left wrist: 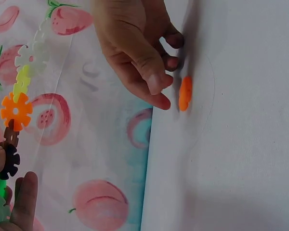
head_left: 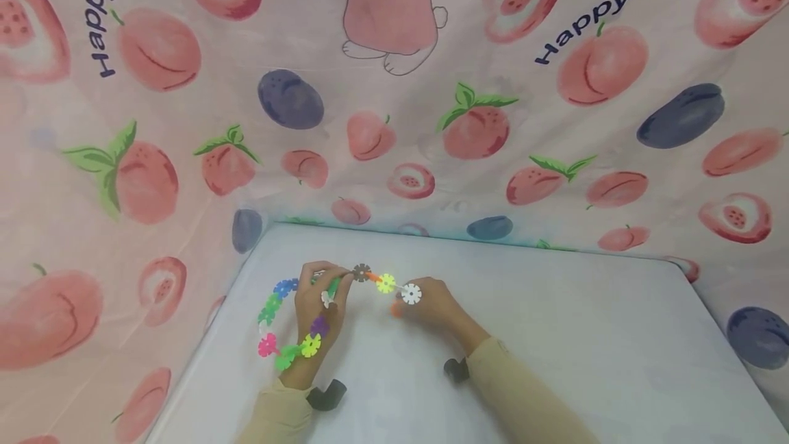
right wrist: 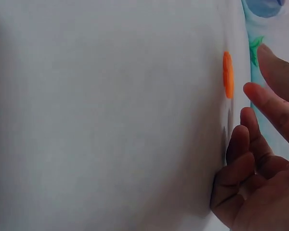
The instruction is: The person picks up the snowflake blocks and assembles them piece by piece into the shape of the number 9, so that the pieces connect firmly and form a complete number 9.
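A chain of colourful notched plastic discs, the interlocking snowflake kind, loops over my left hand (head_left: 320, 303) and wrist. Thumb and fingers of that hand pinch it near a brown disc (head_left: 361, 273). From there the chain runs right through an orange and a yellow disc (head_left: 385, 284) to a white end disc (head_left: 411, 293), which overlaps my right hand (head_left: 434, 301) in the head view. A loose orange disc (right wrist: 228, 74) lies on the table. The right hand's fingers are parted beside it, with a gap showing in the right wrist view.
The white table (head_left: 585, 348) meets a fruit-printed cloth (head_left: 419, 122) along its back and left edges. Black straps (head_left: 328, 396) hang at both wrists, close over the table. The left side of the chain hangs around the left forearm.
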### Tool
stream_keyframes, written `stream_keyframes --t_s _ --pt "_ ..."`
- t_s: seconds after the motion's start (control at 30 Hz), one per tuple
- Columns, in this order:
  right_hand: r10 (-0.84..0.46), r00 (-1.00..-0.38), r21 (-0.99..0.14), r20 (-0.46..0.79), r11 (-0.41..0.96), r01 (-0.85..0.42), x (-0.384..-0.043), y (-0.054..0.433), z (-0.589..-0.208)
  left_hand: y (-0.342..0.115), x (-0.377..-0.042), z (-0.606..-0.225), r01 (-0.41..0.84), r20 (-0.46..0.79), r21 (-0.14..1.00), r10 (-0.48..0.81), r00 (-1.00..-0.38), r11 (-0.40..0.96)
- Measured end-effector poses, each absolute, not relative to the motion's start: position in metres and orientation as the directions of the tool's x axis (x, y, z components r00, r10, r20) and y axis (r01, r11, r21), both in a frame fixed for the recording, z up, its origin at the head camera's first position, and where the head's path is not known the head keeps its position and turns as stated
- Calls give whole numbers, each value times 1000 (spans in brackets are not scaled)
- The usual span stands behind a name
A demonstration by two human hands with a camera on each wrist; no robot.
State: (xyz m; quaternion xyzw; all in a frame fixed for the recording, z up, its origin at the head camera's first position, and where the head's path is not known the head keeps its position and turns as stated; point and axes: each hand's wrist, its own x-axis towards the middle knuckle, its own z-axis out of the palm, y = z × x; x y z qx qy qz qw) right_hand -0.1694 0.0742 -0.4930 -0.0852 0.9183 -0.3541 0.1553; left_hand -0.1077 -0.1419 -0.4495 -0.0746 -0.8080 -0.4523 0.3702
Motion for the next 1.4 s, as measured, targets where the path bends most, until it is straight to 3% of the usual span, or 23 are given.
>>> stream_keyframes --t_s 0.1,0.37,0.8,0.9,1.23,1.4 --pt "-275 -938 -674 -212 736 -63 -168 72 -492 -142 -108 -449 451 657 683 -214 -722 574" --pt "-192 -947 -691 -258 721 42 -159 64 -488 -139 -109 -451 455 652 690 -211 -728 563" --pt "-270 -931 -657 -246 753 -45 -163 78 -492 -138 -109 -451 458 652 691 -210 -728 559" --pt "-316 -921 -694 -228 717 -74 -166 88 -493 -139 -109 -452 443 647 692 -218 -731 569" --pt "-315 -922 -895 -226 440 69 -157 119 -473 -144 -112 -455 385 617 716 -270 -739 583" --pt "-296 -932 -928 -207 362 91 -149 126 -461 -146 -114 -456 393 633 706 -277 -723 589"
